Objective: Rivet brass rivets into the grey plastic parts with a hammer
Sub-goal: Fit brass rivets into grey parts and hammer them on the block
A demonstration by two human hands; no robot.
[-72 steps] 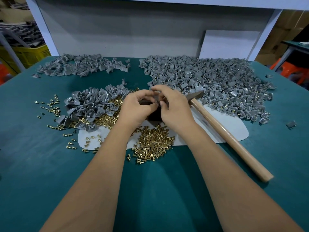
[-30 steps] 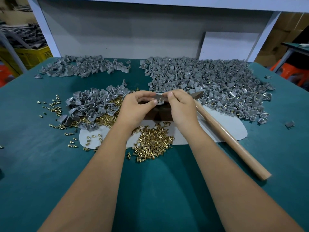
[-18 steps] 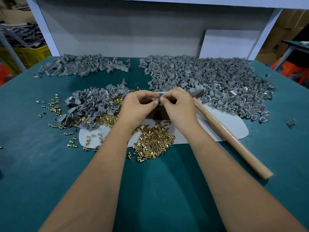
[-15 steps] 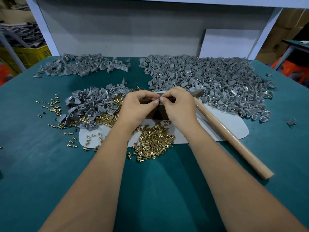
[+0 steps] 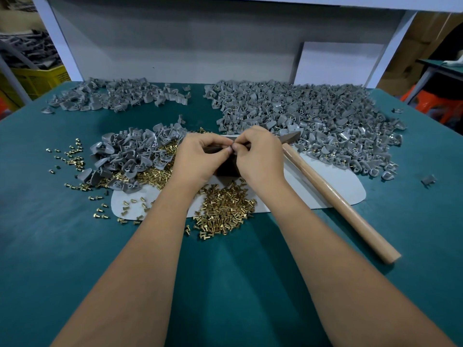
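Head view shows both hands meeting at the centre of the frame above a dark block (image 5: 226, 169): the left hand (image 5: 200, 159) and the right hand (image 5: 259, 156) have fingers curled, thumb and forefinger tips pinched together on a small grey plastic part (image 5: 231, 144) between them (whether a rivet sits in it cannot be told). The hammer (image 5: 335, 196) lies untouched just right of the right hand, its wooden handle running toward the lower right, while loose brass rivets (image 5: 225, 211) are heaped below the hands and grey parts (image 5: 313, 121) fill the upper right of the green table (image 5: 50, 234)
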